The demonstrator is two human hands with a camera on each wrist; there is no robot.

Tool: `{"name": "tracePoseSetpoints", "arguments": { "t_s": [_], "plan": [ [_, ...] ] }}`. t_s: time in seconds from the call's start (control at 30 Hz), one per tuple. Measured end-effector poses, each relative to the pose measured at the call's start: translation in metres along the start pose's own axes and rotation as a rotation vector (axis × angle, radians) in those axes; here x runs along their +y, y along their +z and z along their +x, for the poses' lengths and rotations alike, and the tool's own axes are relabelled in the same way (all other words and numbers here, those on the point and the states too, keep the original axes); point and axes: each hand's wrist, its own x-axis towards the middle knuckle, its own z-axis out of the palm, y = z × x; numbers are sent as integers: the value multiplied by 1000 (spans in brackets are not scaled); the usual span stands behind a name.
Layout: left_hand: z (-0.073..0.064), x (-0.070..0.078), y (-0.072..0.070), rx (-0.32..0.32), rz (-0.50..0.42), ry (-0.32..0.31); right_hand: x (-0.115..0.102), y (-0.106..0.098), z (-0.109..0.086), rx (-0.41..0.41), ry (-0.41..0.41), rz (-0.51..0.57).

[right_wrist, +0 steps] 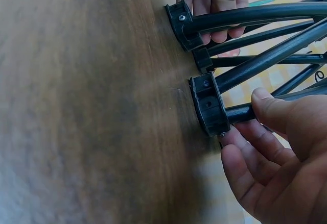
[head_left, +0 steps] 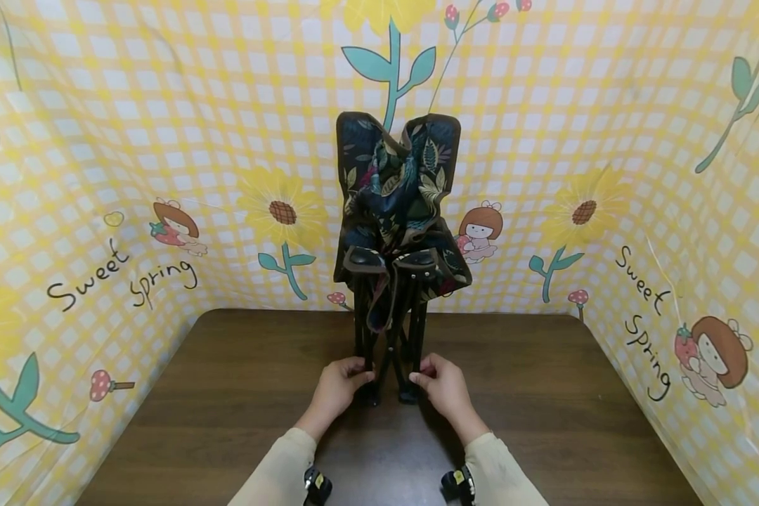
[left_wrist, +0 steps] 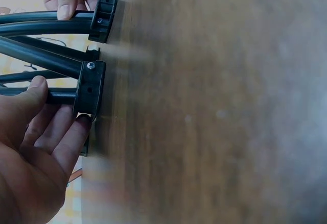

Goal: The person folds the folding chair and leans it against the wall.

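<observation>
A partly folded camping chair point(head_left: 392, 193) stands upright on the table, with dark leaf-patterned fabric bunched over black crossed tube legs. At the lower left my left hand point(head_left: 340, 386) pinches one front leg tube between thumb and fingers. Its fingertips lie beside a black plastic foot point(left_wrist: 91, 89) in the left wrist view. Opposite it, my right hand point(head_left: 444, 383) holds the other front leg in the same way. The right wrist view has the thumb on the tube and the fingers behind another plastic foot point(right_wrist: 209, 106). Rear legs are partly hidden.
The chair stands on a brown wooden table point(head_left: 240, 436), near its back edge. A yellow checked cloth point(head_left: 228, 126) with flowers and cartoon figures hangs behind and along both sides. Cream sleeves and wrist cameras point(head_left: 318, 486) lie over the front of the table.
</observation>
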Motion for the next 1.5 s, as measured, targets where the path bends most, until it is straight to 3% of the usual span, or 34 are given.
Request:
{"name": "tracePoseSetpoints", "arguments": {
  "t_s": [0.43, 1.5],
  "plan": [
    [8, 0, 1, 7, -13, -38, 0, 1, 9, 8, -4, -21],
    [30, -4, -2, 16, 23, -24, -2, 7, 29, 21, 13, -69]
  ]
}}
